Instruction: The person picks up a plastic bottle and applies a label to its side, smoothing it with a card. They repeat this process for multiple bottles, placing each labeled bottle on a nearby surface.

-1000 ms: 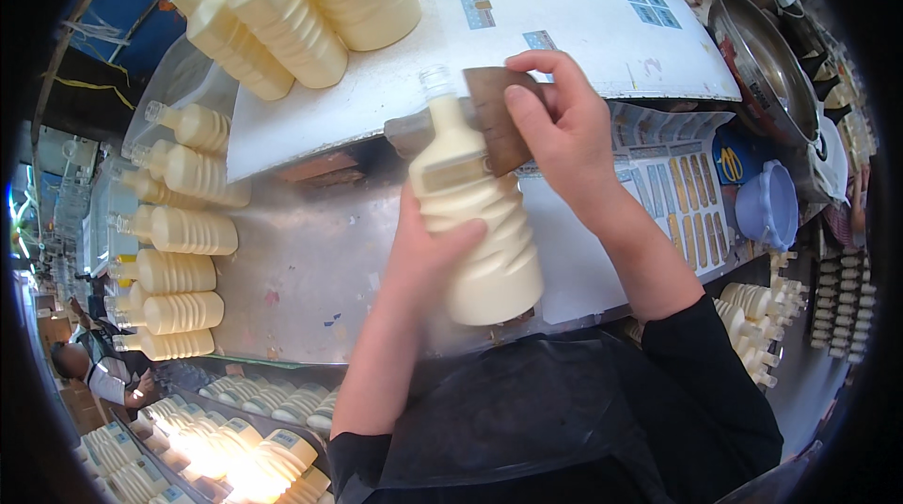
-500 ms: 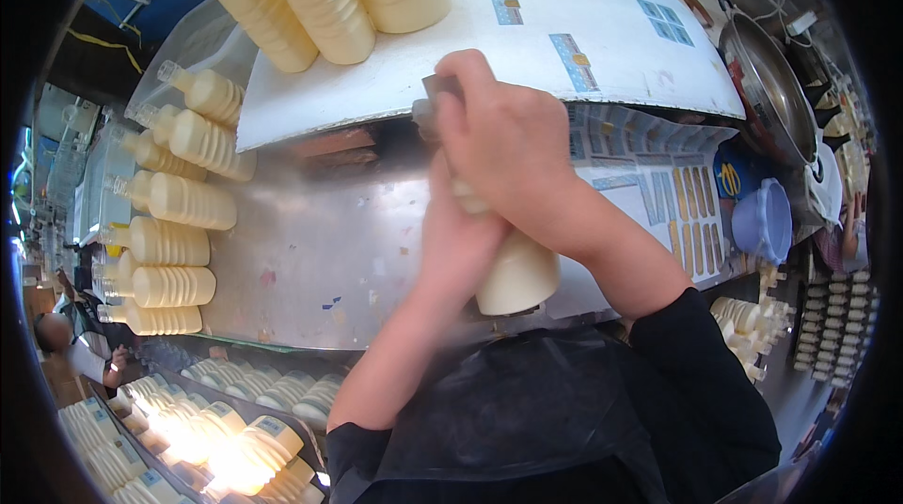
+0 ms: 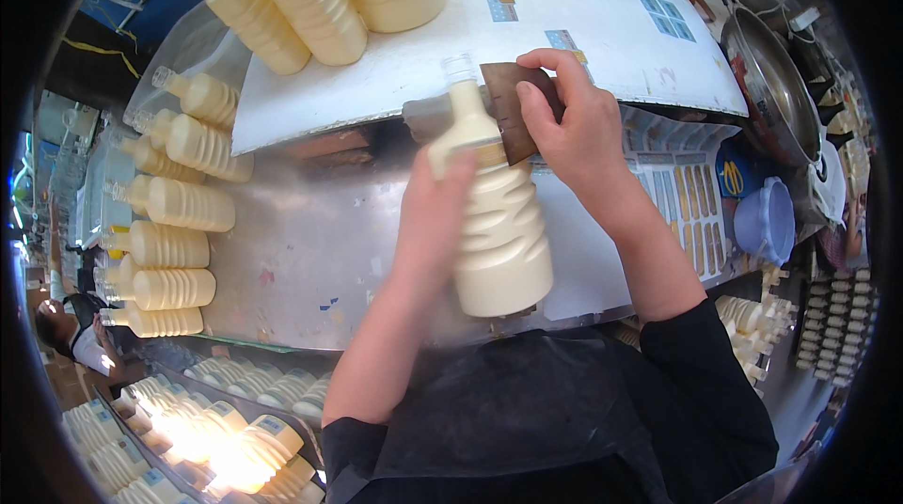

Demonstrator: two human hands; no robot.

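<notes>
A cream-coloured plastic bottle (image 3: 503, 255) with a ribbed body and clear neck lies tilted in front of me, its neck pointing away and its base towards me. A narrow gold-brown label strip (image 3: 491, 154) crosses its shoulder. My left hand (image 3: 435, 208), blurred by motion, is closed against the left side of the bottle at that strip. My right hand (image 3: 576, 114) pinches a flat dark brown scraper (image 3: 515, 111) between thumb and fingers. The scraper's edge is beside the bottle's neck and shoulder. A greyish block (image 3: 425, 118) shows partly behind the bottle.
Cream bottles (image 3: 193, 203) lie in a row along the metal table's (image 3: 292, 259) left edge; others stand on the white board (image 3: 395, 62). Label sheets (image 3: 691, 208) lie at the right, near a purple basin (image 3: 764, 222) and a metal pan (image 3: 776, 81). Trays of bottles (image 3: 254, 452) sit lower left.
My hands were clasped together around the bottle's upper part. Now my right hand has moved off to the right with the scraper, baring the neck and label strip; my left hand is lower on the shoulder.
</notes>
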